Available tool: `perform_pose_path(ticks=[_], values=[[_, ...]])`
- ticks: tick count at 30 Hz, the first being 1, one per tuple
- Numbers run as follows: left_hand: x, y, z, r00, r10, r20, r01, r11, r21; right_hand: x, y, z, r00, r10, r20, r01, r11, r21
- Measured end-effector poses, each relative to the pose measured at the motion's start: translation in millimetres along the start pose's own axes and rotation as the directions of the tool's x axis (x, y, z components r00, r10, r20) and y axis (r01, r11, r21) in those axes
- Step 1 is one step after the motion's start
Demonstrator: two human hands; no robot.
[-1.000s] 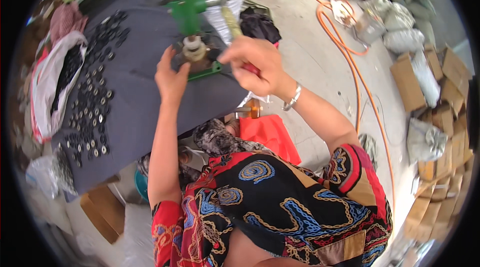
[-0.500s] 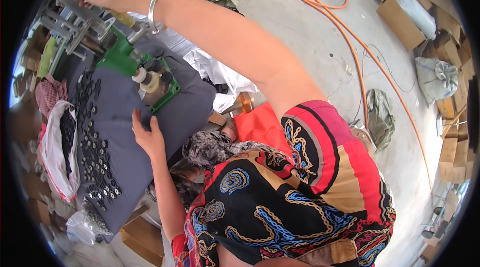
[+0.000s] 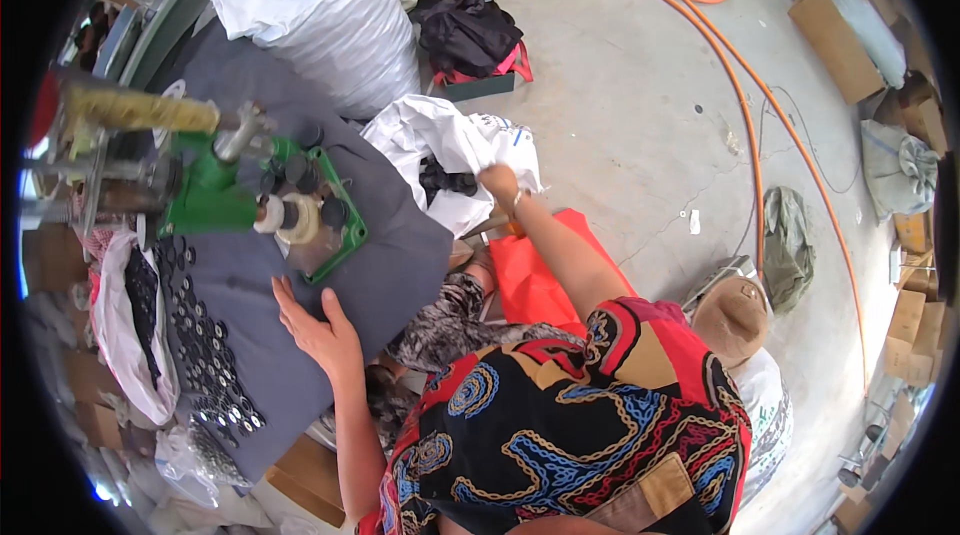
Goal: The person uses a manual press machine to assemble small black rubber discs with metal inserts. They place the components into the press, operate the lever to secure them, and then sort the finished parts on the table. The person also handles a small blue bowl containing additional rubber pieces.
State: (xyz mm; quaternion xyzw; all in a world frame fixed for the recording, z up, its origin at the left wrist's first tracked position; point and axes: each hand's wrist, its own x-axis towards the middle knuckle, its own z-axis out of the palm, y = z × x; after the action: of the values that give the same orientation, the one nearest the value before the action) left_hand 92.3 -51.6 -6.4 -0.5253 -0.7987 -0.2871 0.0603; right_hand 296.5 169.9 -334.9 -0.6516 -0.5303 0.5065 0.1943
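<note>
My left hand (image 3: 325,335) is open, fingers stretched, over the grey cloth (image 3: 390,265) just in front of a green hand press (image 3: 215,200). On the press base sit pale and dark round parts (image 3: 298,219). The press lever (image 3: 140,110) has a yellow wrapped grip and a red end; it is blurred. My right hand (image 3: 498,182) is curled closed at the rim of an open white sack (image 3: 410,125); its fingertips are partly hidden. Black parts (image 3: 443,181) lie in that sack. Rows of small black round pieces with light centres (image 3: 215,365) cover the left of the cloth.
A full white woven sack (image 3: 330,25) stands behind the press. A white bag of black parts (image 3: 130,325) and a clear plastic bag (image 3: 190,465) lie at the left. Red cloth (image 3: 525,275) hangs near my knees. An orange hose (image 3: 735,85) crosses the floor.
My right hand has left the lever area at the upper left and come down to the open white sack. The lever now points left. My left hand remains open beside the press.
</note>
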Motion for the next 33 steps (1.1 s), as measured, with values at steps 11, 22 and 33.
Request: perform_pose_path(ticks=[11,22,33], values=[[12.0,9.3,7.0,0.993,-0.041,0.109,0.031,0.996,0.088,1.9,43.8,40.2,0.903,0.032,-0.429,0.036,0.988,0.151],[14.6,-1.0,-2.0,0.994,-0.087,0.067,0.078,0.989,0.128,21.7,101.2,2.1,0.951,-0.234,-0.202,0.224,0.972,-0.071],[3.6,-8.0,0.8,0.975,-0.031,-0.218,-0.011,0.982,-0.188,-137.8,-59.8,-57.2,0.784,-0.242,0.571,0.154,0.968,0.198]])
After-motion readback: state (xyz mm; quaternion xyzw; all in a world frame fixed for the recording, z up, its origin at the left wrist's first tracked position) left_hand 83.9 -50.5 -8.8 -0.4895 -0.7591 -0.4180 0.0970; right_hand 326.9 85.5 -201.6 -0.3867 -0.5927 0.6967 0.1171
